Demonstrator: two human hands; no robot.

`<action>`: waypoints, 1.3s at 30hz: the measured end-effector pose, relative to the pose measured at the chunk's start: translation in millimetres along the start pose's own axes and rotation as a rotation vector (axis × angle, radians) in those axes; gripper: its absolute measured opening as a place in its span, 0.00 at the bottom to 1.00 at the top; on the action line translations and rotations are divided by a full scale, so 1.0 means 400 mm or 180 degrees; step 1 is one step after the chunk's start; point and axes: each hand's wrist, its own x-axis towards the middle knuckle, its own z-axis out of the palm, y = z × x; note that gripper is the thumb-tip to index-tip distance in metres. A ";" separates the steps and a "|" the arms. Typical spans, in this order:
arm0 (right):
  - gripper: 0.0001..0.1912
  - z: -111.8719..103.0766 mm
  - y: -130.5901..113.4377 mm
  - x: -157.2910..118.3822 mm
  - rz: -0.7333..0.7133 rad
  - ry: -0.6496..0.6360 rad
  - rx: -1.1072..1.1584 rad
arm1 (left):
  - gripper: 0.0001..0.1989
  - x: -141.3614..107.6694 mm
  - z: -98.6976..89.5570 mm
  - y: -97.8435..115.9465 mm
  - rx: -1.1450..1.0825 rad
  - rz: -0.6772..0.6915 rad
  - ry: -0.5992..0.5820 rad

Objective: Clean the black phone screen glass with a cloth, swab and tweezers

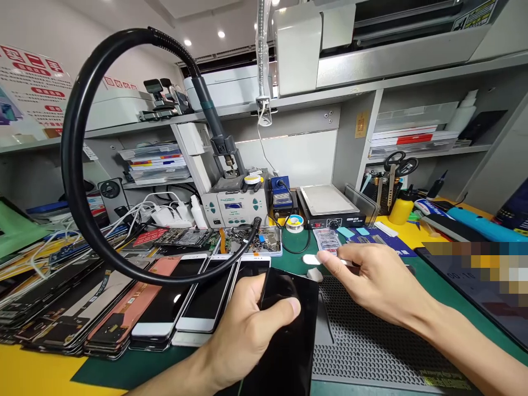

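Note:
My left hand (247, 335) is closed round the left edge of a black phone screen (289, 341), thumb pressed on its glossy face. The screen is tilted up over the front of the work mat. To the right, my right hand (375, 275) pinches a small white flat-ended piece (311, 258) between thumb and fingers, just above the screen's top corner. Most of that piece is covered by the fingers, so its exact kind is unclear. A pale scrap (315, 274) shows at the screen's upper right corner. Beneath my right hand lies a grey perforated mat (371, 341).
Stacked phones and screens (165, 297) fill the left side. A black hose (72, 148) loops above them from a soldering station (235, 206). Behind are a parts tray (276, 250), a solder spool (294, 222), a heating plate (330, 203) and a yellow bottle (400, 209).

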 end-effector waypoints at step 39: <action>0.29 0.004 -0.001 -0.017 -0.1125 0.0063 0.0369 | 0.04 -0.009 -0.001 0.009 -0.0076 -0.0086 -0.0198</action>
